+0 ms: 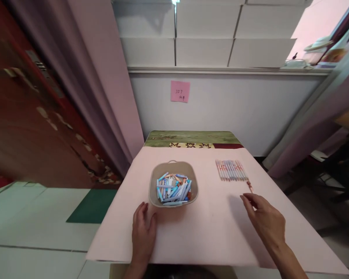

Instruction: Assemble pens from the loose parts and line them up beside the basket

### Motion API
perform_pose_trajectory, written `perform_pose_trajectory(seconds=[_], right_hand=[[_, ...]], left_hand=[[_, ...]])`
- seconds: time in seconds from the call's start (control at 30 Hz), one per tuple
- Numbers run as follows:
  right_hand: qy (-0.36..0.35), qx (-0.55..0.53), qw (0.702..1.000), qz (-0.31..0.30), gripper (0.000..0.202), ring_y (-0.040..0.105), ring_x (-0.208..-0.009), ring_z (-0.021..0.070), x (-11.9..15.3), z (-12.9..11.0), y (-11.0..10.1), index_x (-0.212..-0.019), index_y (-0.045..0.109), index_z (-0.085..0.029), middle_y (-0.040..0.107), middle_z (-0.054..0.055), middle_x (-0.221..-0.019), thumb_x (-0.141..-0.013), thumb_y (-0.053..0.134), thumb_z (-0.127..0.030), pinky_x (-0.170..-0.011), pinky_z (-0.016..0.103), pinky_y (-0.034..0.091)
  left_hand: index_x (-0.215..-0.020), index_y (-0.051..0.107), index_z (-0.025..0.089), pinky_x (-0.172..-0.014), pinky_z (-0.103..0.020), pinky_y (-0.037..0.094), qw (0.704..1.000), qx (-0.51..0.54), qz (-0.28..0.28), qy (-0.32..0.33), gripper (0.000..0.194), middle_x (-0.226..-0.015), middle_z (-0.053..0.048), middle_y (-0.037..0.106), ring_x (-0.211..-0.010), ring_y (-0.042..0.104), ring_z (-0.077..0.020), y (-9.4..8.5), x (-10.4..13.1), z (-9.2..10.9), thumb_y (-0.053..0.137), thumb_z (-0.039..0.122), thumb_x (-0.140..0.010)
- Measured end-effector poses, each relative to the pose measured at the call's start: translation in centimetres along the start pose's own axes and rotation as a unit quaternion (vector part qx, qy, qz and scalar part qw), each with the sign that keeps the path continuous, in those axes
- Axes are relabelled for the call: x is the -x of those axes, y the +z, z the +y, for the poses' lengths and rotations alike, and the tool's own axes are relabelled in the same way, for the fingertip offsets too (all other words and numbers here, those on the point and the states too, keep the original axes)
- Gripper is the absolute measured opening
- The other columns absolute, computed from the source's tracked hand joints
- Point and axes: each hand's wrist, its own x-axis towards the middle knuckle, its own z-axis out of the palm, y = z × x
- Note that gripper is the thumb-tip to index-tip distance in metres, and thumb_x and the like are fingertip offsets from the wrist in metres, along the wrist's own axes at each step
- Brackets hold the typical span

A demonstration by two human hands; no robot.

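Observation:
A grey-beige basket [173, 166] stands on the pink-covered table, holding many blue, white and brown pens and caps. Just below its front left corner, my left hand [144, 230] rests on the cloth with its fingers apart, holding nothing. On the right side of the table lies a row of assembled pens [230, 170], placed side by side. My right hand [264, 219] is in front of that row, its fingers pinched around the lower end of a pen with a brown top [249, 186]. The pen's top points toward the row's right end.
The pink table cover [209, 232] ends before the table's green patterned back edge [192, 137]. A pink note [180, 91] hangs on the wall behind. Curtains flank the table, and a red door [40, 116] is at the left.

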Motion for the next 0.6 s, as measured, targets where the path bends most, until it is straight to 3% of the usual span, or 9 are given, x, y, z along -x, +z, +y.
perform_pose_trajectory(seconds=[0.1, 0.23, 0.3, 0.43, 0.6], right_hand=[[-0.100, -0.113, 0.988, -0.022, 0.034, 0.066, -0.070, 0.0171, -0.5, -4.7, 0.3, -0.087, 0.071, -0.022, 0.073, 0.005, -0.087, -0.088, 0.048, -0.047, -0.064, 0.025, 0.044], [-0.172, -0.173, 0.962, -0.121, 0.023, 0.064, -0.066, 0.0131, -2.2, -11.0, 1.8, -0.086, 0.071, -0.024, 0.072, 0.000, -0.084, -0.088, 0.052, -0.038, -0.064, 0.022, 0.043], [-0.203, -0.149, 0.950, -0.183, 0.017, 0.064, -0.070, 0.0140, -3.2, -13.8, 2.8, -0.087, 0.071, -0.026, 0.073, -0.001, -0.085, -0.086, 0.054, -0.030, -0.064, 0.022, 0.041], [-0.260, -0.071, 0.917, -0.293, 0.020, 0.065, -0.081, 0.0169, -4.6, -18.4, 5.2, -0.092, 0.072, -0.029, 0.074, -0.001, -0.089, -0.085, 0.053, -0.027, -0.066, 0.022, 0.041], [-0.308, -0.023, 0.880, -0.361, 0.020, 0.066, -0.085, 0.0192, -4.9, -21.9, 7.9, -0.087, 0.075, -0.027, 0.075, 0.002, -0.089, -0.078, 0.058, -0.023, -0.068, 0.022, 0.042]], left_hand=[[-0.120, 0.049, 0.018, -0.098, -0.047, 0.043, 0.999, 0.025, 0.003, -0.020, 0.042, -0.125, -0.013, 0.052, -0.112, 0.054, -0.0271, -0.3, 0.2, 0.4, 0.053, 0.036, -0.083], [-0.120, 0.049, 0.018, -0.097, -0.047, 0.044, 0.998, 0.045, 0.013, -0.032, 0.042, -0.123, -0.013, 0.053, -0.109, 0.056, -0.0269, -0.6, 0.3, 0.7, 0.054, 0.037, -0.083], [-0.120, 0.050, 0.018, -0.096, -0.047, 0.044, 0.998, 0.046, 0.017, -0.032, 0.042, -0.122, -0.013, 0.053, -0.108, 0.057, -0.0267, -0.7, 0.4, 0.7, 0.054, 0.036, -0.083], [-0.119, 0.050, 0.017, -0.095, -0.047, 0.045, 0.998, 0.047, 0.021, -0.030, 0.040, -0.121, -0.013, 0.054, -0.106, 0.057, -0.0260, -0.8, 0.4, 0.5, 0.053, 0.035, -0.084], [-0.119, 0.050, 0.017, -0.094, -0.047, 0.046, 0.998, 0.045, 0.027, -0.020, 0.039, -0.120, -0.013, 0.055, -0.104, 0.058, -0.0254, -0.7, 0.5, -0.3, 0.053, 0.035, -0.084]])
